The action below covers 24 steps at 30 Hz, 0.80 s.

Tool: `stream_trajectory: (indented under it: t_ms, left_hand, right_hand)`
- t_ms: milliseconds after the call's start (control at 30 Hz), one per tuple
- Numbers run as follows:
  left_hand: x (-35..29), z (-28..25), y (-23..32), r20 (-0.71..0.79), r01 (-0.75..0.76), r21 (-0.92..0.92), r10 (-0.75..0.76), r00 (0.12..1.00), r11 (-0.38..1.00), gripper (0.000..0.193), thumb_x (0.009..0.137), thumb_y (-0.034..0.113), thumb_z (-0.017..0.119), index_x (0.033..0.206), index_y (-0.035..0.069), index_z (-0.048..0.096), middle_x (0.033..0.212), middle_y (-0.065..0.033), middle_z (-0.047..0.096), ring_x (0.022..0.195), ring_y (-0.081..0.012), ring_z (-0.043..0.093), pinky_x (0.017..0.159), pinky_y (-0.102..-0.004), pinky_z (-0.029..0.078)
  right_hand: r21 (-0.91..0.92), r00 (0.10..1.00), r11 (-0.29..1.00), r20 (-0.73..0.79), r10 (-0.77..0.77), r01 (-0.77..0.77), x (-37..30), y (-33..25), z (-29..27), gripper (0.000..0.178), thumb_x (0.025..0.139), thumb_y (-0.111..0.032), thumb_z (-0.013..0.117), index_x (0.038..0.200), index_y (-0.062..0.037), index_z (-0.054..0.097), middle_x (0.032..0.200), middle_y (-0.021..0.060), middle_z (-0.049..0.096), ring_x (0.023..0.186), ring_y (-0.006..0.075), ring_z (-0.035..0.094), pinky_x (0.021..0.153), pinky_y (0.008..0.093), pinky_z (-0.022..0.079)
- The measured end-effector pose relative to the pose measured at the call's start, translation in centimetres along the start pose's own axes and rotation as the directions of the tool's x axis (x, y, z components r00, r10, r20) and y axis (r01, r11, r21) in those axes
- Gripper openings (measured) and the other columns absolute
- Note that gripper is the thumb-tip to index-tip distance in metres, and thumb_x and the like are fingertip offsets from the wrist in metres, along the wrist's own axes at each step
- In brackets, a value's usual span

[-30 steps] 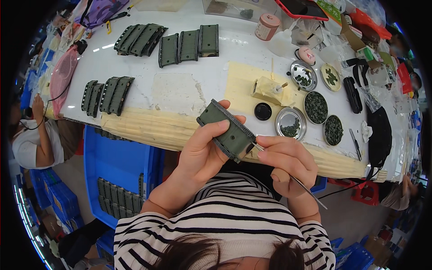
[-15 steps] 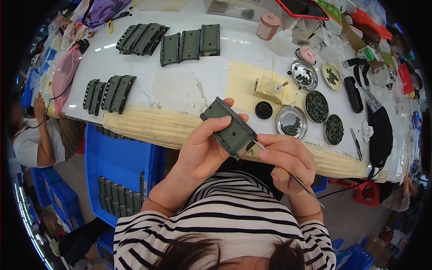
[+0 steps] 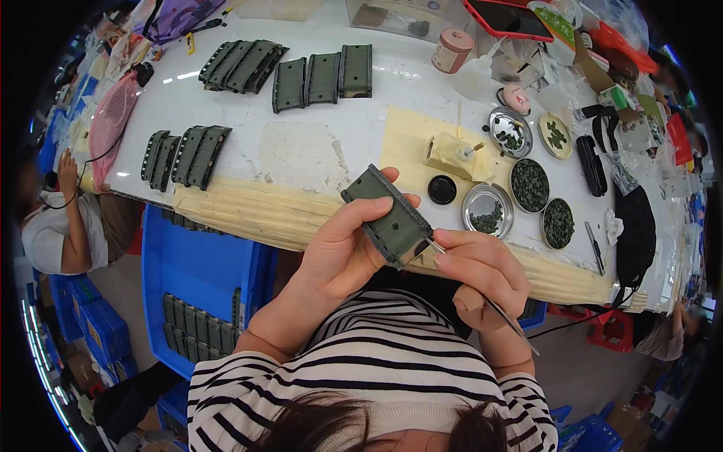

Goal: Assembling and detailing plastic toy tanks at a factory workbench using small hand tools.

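Observation:
A dark green rectangular piece with ribbed edges and small holes (image 3: 401, 224) is gripped in my left hand (image 3: 339, 245), the thumb lying across its face. My right hand (image 3: 486, 271) pinches a pair of metal tweezers (image 3: 512, 322). The tips of the tweezers meet the ribbed edge at the piece's right end; whether they hold a small part cannot be made out. A bandage-like wrap covers one right fingertip. Beyond my right hand stands a round metal tin (image 3: 488, 197) with small green bits inside.
More green pieces (image 3: 324, 78) lie in groups at the back left. Right of centre are tins of green bits (image 3: 530, 183), a black round cap (image 3: 442, 189) and a taped block (image 3: 452, 153). A blue crate (image 3: 202, 260) with similar pieces stands at lower left. A co-worker's arm (image 3: 71, 218) shows far left.
The whole view has shifted slightly. My hands, the green piece and the tweezers keep nearly the same pose, with the tips still at the piece's edge.

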<state>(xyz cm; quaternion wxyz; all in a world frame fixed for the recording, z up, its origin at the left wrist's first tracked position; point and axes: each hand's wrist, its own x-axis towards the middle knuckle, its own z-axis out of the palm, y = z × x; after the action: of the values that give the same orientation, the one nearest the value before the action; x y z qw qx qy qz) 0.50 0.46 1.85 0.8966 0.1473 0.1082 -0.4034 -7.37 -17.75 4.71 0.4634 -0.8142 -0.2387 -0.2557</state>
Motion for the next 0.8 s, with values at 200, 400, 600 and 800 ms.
stream_trajectory:
  t_ms: [200,400,600,800]
  left_hand:
    - [0.13,-0.04,0.05,0.002,0.015,0.008,-0.015,1.0,1.0,0.039,0.091,0.008,0.051,0.13,0.007,0.046,0.111,-0.0183,0.062,0.098,-0.0271,0.066,0.082,-0.042,0.059]
    - [0.18,-0.04,-0.01,0.01,0.006,-0.01,-0.005,1.0,1.0,0.038,0.091,0.008,0.051,0.129,0.007,0.047,0.111,-0.0184,0.062,0.099,-0.027,0.065,0.082,-0.0421,0.059]
    - [0.23,-0.27,-0.02,0.033,-0.007,-0.023,0.008,0.999,1.0,0.038,0.092,0.007,0.05,0.13,0.007,0.046,0.111,-0.0183,0.062,0.099,-0.0277,0.065,0.083,-0.043,0.059]
    - [0.25,-0.31,-0.01,0.04,-0.009,-0.034,0.01,0.999,0.999,0.038,0.092,0.007,0.05,0.129,0.007,0.046,0.111,-0.0188,0.062,0.099,-0.0283,0.066,0.082,-0.0435,0.059]
  right_hand:
    - [-0.019,1.0,1.0,0.012,-0.011,0.011,0.38,0.12,-0.16,0.035,0.07,-0.012,0.074,0.102,0.0019,0.066,0.098,0.0163,0.066,0.093,0.0299,0.067,0.074,0.0351,0.056]
    - [0.002,1.0,1.0,-0.01,-0.023,0.023,0.25,0.42,0.06,0.032,0.072,-0.009,0.072,0.101,0.0023,0.066,0.098,0.0167,0.066,0.092,0.0297,0.067,0.073,0.0351,0.056]
    - [-0.007,1.0,1.0,-0.014,-0.015,0.015,0.39,0.27,0.1,0.032,0.071,-0.008,0.072,0.101,0.0024,0.066,0.098,0.0168,0.066,0.092,0.0298,0.067,0.073,0.035,0.056]
    - [0.001,1.0,1.0,-0.015,-0.018,0.018,0.42,0.38,0.12,0.032,0.072,-0.008,0.072,0.102,0.0023,0.065,0.097,0.0164,0.066,0.093,0.03,0.067,0.073,0.0355,0.056]
